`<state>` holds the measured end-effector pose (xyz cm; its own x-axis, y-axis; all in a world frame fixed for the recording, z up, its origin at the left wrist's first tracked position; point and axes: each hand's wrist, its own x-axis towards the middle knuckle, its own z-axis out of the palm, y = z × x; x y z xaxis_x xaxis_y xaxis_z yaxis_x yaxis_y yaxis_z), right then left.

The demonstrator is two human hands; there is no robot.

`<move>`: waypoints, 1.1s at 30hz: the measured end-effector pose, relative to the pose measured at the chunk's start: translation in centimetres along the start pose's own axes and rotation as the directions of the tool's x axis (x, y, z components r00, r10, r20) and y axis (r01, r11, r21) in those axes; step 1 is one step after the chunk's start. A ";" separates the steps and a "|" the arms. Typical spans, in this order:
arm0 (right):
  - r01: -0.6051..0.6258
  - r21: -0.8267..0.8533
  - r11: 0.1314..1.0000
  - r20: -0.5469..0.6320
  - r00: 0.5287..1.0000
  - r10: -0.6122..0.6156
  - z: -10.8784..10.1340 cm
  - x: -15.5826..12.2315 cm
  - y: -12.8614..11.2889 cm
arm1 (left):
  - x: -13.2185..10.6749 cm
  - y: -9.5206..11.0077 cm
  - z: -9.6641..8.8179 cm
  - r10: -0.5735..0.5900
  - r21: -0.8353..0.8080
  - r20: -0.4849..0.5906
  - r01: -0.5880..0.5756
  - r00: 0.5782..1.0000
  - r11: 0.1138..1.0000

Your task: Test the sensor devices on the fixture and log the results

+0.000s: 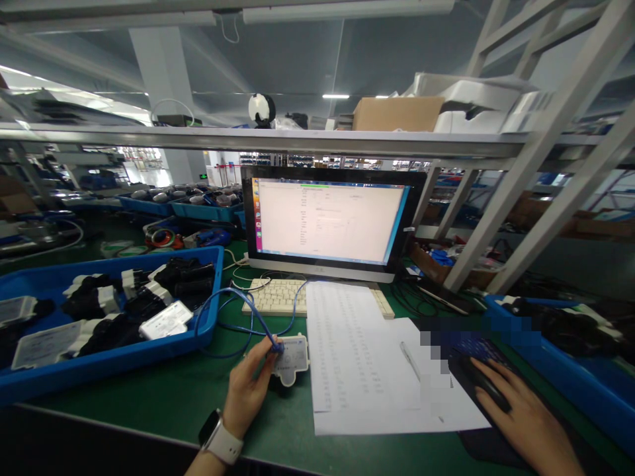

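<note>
Green desk top [268,433] lies in front of me, with its near edge low by my left arm. My left hand [245,383] has its fingers pinched around the end of a blue cable [255,309], right at a small white case [296,359]. That case sits on the desk, just left of my papers [347,370]. I can't tell if the plug is all the way in. My right hand [523,403] lies bent over a black mouse [489,387], holding it loosely from above.

I think I am at the part where the cable meets the case while I work the screen. The next move, I'd guess, calls for a still left hand and a small push or click with the right.

Bare desk in front of the case gives my left hand room. Its left side is open too, up to the big blue tray [124,360]. On the right, the mouse is squeezed between the papers and another blue tray [585,398], so it can't go far sideways. A pen [410,360] lies on the papers.

Past these, the papers cover part of the keyboard [278,295], and cable loops lie near it. Then comes the lit screen [327,221]. Farther up, a shelf [297,139] holds a brown box [397,114].
</note>
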<state>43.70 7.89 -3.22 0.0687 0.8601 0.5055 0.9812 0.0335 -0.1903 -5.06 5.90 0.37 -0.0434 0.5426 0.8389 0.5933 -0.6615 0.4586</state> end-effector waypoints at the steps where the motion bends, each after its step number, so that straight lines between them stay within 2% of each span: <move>1: 0.001 0.001 1.000 0.001 1.000 -0.001 0.0 0.0 0.0 | 0.0 0.0 0.0 0.000 -0.003 -0.001 0.000 1.000 1.000; 6: -0.023 -0.004 1.000 0.010 1.000 0.023 -0.2 0.0 0.0 | 0.0 -0.1 0.0 0.005 -0.013 -0.002 -0.005 1.000 1.000; 24: 0.011 0.008 1.000 0.007 1.000 -0.011 0.1 0.1 0.3 | 0.0 0.0 0.0 -0.009 -0.010 0.001 0.009 1.000 1.000; 33: -0.020 0.010 1.000 0.002 1.000 0.020 -0.1 -0.1 0.0 | 0.1 0.1 -0.1 -0.004 -0.022 0.003 0.004 1.000 1.000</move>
<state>43.73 7.76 -3.18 0.0879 0.8615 0.5001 0.9777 0.0215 -0.2089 -5.04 5.82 0.55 -0.0436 0.5466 0.8363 0.5754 -0.6705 0.4682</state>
